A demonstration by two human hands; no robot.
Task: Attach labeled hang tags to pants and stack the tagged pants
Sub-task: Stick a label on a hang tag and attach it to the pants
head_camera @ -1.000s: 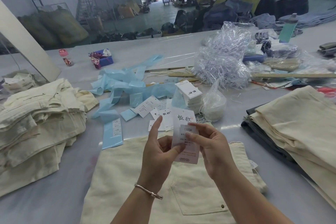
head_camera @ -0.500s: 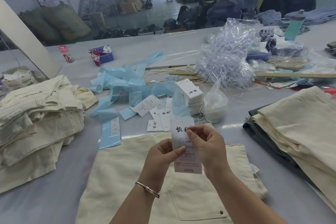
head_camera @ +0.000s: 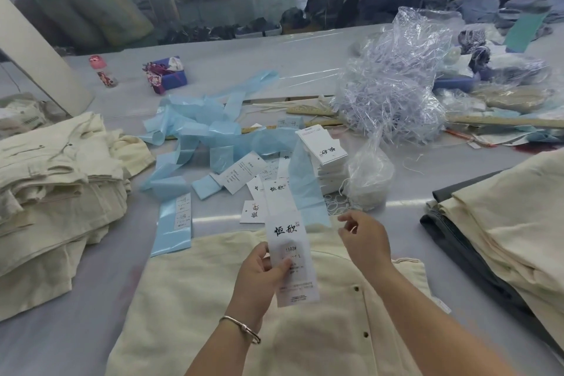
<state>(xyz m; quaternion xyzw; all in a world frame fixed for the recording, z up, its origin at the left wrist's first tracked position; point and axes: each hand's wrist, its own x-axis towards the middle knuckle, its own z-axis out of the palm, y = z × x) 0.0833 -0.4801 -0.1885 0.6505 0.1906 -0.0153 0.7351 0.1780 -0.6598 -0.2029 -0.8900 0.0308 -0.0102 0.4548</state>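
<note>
I see a grey bench (head_camera: 76, 330) from a head-worn camera looking down. At lower centre, my left hand (head_camera: 259, 272) holds a white hang tag (head_camera: 291, 256) upright, its grip a pinch with the thumb across the tag's printed face and fingers behind. My right hand (head_camera: 364, 241) hovers just right of the tag, fingers loosely curled, with nothing I can make out in them. Under both hands lies a cream pair of pants (head_camera: 320, 330), flat on the bench. A heap of cream pants (head_camera: 52, 192) sits at the left edge and another folded stack (head_camera: 512, 223) at the right; which is the tagged pile I cannot tell. Above centre lie loose tags (head_camera: 244, 174), blue backing strips (head_camera: 198, 128) and a pile of tags (head_camera: 323, 156), with a bag of string loops (head_camera: 369, 177) beside it. I judge the tag labelled and not yet attached; the next move calls for a string loop, probably from that bag, threaded through the tag.
</note>
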